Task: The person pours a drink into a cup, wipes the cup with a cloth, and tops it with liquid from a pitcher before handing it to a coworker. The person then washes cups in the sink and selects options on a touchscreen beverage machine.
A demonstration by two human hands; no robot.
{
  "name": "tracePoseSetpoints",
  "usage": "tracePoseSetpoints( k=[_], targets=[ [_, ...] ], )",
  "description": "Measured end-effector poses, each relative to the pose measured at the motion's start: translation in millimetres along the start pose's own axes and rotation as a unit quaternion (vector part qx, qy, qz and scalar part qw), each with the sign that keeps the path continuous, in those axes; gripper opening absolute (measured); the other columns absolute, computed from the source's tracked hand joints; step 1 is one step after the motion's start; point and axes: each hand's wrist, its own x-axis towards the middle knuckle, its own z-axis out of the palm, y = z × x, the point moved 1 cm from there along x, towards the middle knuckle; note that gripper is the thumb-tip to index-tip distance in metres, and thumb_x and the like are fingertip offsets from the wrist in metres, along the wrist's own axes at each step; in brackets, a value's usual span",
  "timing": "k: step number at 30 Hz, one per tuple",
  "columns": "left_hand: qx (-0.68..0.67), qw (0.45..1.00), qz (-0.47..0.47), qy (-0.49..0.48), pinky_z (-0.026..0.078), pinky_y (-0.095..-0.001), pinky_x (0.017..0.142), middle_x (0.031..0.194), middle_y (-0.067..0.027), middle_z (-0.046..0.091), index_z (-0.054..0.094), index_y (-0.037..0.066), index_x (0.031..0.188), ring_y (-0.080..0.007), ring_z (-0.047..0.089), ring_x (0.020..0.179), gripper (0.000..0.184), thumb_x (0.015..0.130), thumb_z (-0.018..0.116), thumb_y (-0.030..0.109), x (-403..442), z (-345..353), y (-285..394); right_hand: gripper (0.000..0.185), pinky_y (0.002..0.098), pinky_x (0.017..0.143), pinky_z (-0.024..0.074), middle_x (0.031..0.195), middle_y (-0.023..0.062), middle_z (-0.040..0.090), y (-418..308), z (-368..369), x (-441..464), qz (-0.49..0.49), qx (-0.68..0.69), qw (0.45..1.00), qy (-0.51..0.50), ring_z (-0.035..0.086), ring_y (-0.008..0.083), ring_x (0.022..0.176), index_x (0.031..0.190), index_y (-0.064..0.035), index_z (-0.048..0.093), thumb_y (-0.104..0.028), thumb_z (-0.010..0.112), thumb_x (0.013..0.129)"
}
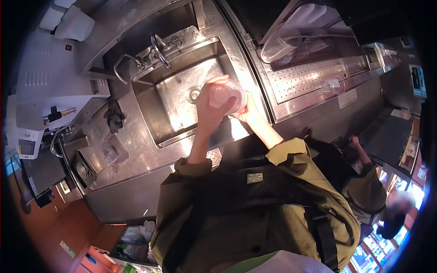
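Head-worn camera, here we go | perched above the near side of the stainless-steel sink basin (170, 93) | facing forward, steeply down | close in, whole basin framed | fisheye wide, basin tilted, up-left of centre

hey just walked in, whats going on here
A person is at a metal sink, holding a translucent container over it with both hands: the left hand grips one side while the right hand holds the other. What is inside the container, if anything, isn't clear. The faucet stands at the far side of the basin, and a dark cloth-like item lies on the counter to the left. Another person is off to the right.
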Motion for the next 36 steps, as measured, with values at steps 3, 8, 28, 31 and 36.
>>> tracePoseSetpoints(
  k=[3,8,28,31,36],
  targets=[
    [-0.040,0.992,-0.053,0.110,0.034,-0.0342,0.091,0.112,-0.0137,0.051,0.051,-0.001,0.104,-0.0231,0.047,0.105,0.040,0.072,0.061,0.021,1,-3,8,0.038,0.0367,0.072,0.0510,0.096,0.0095,0.057,5,6,5,-0.035,0.061,0.997,0.036,0.058,0.0215,0.085,0.106,-0.0045,0.050,-0.032,0.044,0.081],
    [-0.041,0.984,-0.024,0.170,0.035,-0.0347,0.090,0.112,-0.0164,0.050,0.050,-0.004,0.102,-0.0236,0.047,0.104,0.043,0.074,0.061,0.027,16,-37,10,0.031,0.0372,0.071,0.0498,0.095,0.0098,0.056,8,8,4,-0.064,0.114,0.991,0.035,0.057,0.0215,0.084,0.102,-0.0044,0.051,-0.027,0.050,0.081],
    [0.157,0.955,-0.193,0.162,0.040,-0.0327,0.082,0.101,-0.0131,0.055,0.054,-0.001,0.099,-0.0216,0.051,0.095,0.034,0.075,0.064,0.020,-54,-50,-240,0.032,0.0331,0.080,0.0465,0.100,0.0078,0.059,-91,-23,-105,-0.391,-0.429,0.814,0.012,0.057,0.0168,0.090,0.101,-0.0038,0.055,-0.023,0.059,0.076],
    [0.106,0.947,-0.245,0.181,0.041,-0.0309,0.080,0.097,-0.0112,0.057,0.056,-0.001,0.098,-0.0190,0.052,0.089,0.032,0.076,0.064,0.022,-48,-46,-225,0.033,0.0308,0.078,0.0485,0.098,0.0102,0.059,-125,-42,-151,-0.468,-0.479,0.742,0.036,0.058,0.0159,0.087,0.100,-0.0001,0.055,-0.013,0.062,0.070],
    [0.190,0.933,-0.213,0.218,0.041,-0.0303,0.080,0.097,-0.0110,0.056,0.058,-0.001,0.096,-0.0194,0.052,0.089,0.035,0.072,0.068,0.022,-53,-57,-237,0.046,0.0475,0.087,0.0408,0.107,0.0093,0.056,-208,-123,-221,-0.346,0.121,0.920,0.141,0.053,0.0268,0.099,0.105,-0.0079,0.053,-0.044,0.049,0.077]
  ],
)
